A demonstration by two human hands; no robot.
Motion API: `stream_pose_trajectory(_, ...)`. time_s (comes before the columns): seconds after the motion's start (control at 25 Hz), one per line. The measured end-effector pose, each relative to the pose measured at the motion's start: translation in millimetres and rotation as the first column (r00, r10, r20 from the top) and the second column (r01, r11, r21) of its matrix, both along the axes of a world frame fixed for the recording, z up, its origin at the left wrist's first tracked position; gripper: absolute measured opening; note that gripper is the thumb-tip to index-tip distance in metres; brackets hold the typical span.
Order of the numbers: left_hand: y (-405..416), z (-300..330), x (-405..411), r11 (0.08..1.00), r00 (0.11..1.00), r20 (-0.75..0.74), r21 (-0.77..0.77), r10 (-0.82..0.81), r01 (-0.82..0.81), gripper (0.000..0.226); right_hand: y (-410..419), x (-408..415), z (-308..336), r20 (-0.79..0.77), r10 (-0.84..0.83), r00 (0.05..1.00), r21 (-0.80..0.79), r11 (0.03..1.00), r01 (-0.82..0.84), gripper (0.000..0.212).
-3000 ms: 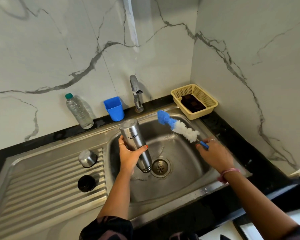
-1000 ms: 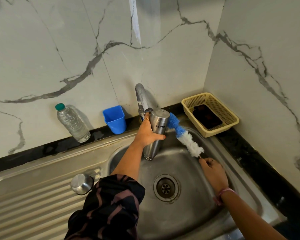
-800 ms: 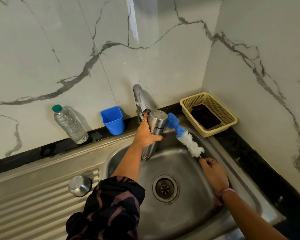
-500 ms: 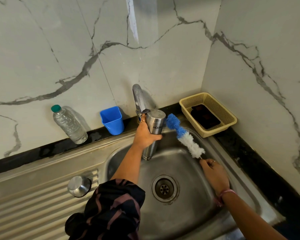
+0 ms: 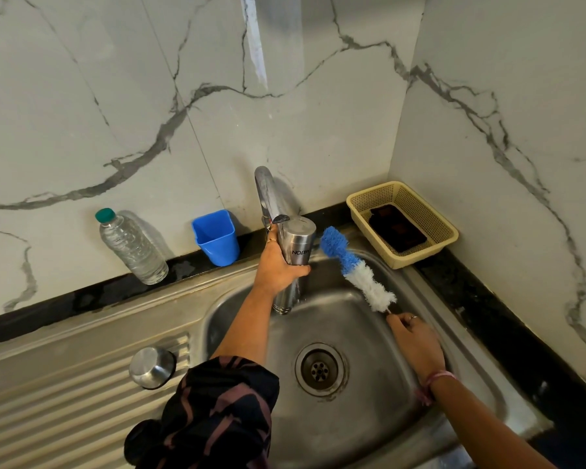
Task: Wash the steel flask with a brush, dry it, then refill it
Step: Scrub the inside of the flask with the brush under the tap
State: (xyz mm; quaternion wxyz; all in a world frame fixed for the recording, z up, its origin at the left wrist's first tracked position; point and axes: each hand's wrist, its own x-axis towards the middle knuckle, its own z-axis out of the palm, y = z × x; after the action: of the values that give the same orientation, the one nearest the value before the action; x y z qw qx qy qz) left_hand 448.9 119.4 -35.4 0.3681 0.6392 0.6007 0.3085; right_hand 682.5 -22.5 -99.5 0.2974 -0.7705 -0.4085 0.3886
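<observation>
The left hand (image 5: 278, 265) is wrapped around the steel flask (image 5: 295, 262), fingers curled over its front and thumb side toward the tap. The flask is held upside down, flat base up and mouth pointing down into the sink (image 5: 420, 431), its printed lettering reading inverted. Its base sits right at the spout of the chrome tap (image 5: 268, 194), touching or nearly touching; which one cannot be told. The forearm runs back to a dark patterned sleeve (image 5: 210, 411) bunched at the elbow.

The right hand (image 5: 416, 343) hangs over the right side of the basin, fingers pinched on the thin handle of the bottle brush (image 5: 356, 269). The brush slants up and to the left, white bristles nearest the hand, blue bristles at the tip. The blue tip lies just beside the flask's upper part, apart from it. A ring shows on one finger, and a pink thread band (image 5: 437, 380) circles the wrist.

Below the two hands the drain strainer (image 5: 320, 368) sits in the middle of the basin floor. On the ribbed drainboard to the left rests a rounded steel cap (image 5: 152, 366). Along the black counter edge at the back stand a clear plastic water bottle (image 5: 132, 248) with a green cap and a blue plastic cup (image 5: 216, 236), both left of the tap. In the right corner a cream plastic basket (image 5: 437, 243) holds a dark flat object that cannot be identified
</observation>
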Motion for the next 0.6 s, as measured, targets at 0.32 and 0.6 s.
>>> stream_pose_trajectory(0.32, -0.8, -2.3, -1.1, 1.0, 1.0, 0.016, -0.009, -0.011, 0.012, 0.102, -2.7, -1.8, 5.1, -0.027, 0.017, 0.999, 0.008, 1.0, -0.017, 0.019)
stream_pose_trajectory(0.6, -25.9, -26.0, -3.4, 0.998, 0.996, 0.078, -0.04, 0.042, -0.039, 0.101, -10.3, 11.5, 22.6, -0.107, 0.107, 0.988, 0.005, 0.994, -0.107, 0.017)
